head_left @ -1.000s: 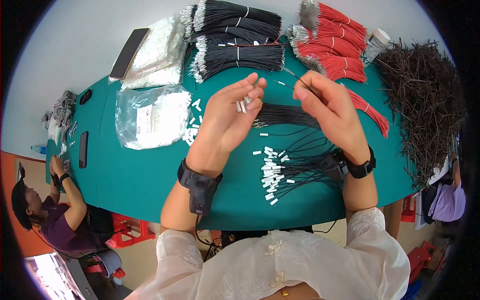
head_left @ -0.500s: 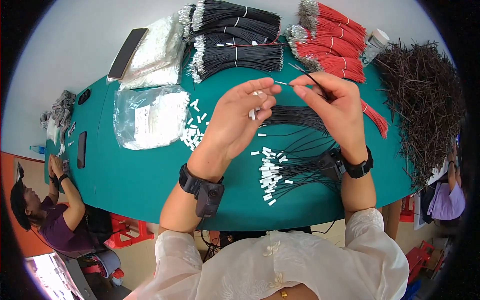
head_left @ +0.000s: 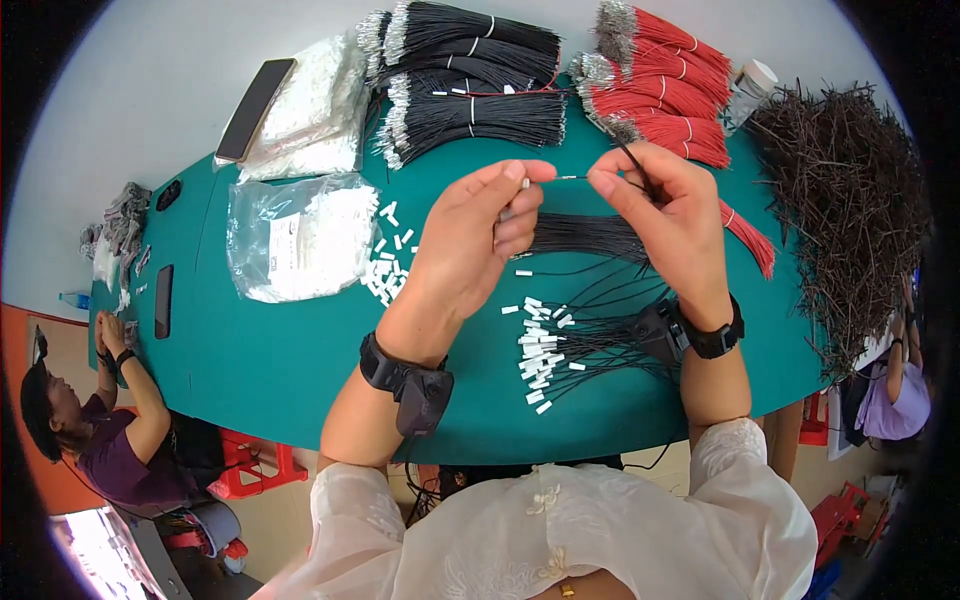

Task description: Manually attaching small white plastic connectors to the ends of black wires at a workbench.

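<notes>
My left hand [head_left: 462,232] is closed, with a small white connector housing [head_left: 525,183] pinched at the thumb tip. Its other fingers are curled, and what they cover is hidden. Opposite it, my right hand [head_left: 672,205] pinches a black wire [head_left: 628,155], whose bare metal terminal [head_left: 569,178] points at my left fingertips. The terminal is near the housing; whether they touch I cannot tell. Below the hands lies a bundle of black wires [head_left: 585,234]. Nearer to me, more black wires end in a cluster of white connectors [head_left: 540,350].
Loose white housings [head_left: 383,278] spill beside a clear bag [head_left: 300,240]. Behind stand black wire bundles [head_left: 480,115], red wire bundles [head_left: 680,85] and a phone [head_left: 256,108] on bags. A dark tangled heap [head_left: 845,200] covers the right side. Another person [head_left: 115,440] sits at the left.
My left thumb has moved up to the index fingertip, bringing the white housing toward the terminal. My right hand has lowered slightly, and the wire's end is now level between both hands.
</notes>
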`<act>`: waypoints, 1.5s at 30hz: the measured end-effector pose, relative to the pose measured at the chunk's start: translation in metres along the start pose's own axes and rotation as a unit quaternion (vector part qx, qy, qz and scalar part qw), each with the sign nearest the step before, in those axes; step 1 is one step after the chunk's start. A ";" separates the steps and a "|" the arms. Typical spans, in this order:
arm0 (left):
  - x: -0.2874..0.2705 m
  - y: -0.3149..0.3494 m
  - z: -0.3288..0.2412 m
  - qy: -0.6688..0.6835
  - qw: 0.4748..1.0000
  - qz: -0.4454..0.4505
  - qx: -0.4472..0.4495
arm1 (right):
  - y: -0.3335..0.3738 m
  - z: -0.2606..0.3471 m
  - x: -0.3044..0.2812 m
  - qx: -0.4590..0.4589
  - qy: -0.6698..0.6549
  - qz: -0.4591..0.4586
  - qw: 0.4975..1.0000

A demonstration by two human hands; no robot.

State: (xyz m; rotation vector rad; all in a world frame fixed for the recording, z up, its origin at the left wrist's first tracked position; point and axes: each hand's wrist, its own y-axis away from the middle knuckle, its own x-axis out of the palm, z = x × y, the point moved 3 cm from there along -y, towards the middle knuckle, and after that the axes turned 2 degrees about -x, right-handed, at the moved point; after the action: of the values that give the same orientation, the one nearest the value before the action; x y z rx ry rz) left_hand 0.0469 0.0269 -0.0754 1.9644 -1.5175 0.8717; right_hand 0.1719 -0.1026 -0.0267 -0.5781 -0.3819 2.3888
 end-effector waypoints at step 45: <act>0.010 0.002 -0.009 -0.175 0.972 -0.119 0.100 | 0.001 0.003 -0.001 -0.037 0.020 -0.020 0.999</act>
State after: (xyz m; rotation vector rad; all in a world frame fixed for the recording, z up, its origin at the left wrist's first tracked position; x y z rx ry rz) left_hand 0.0451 0.0263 -0.0616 2.4943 -1.3734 0.6184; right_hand 0.1710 -0.1044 -0.0245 -0.6444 -0.4610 2.3294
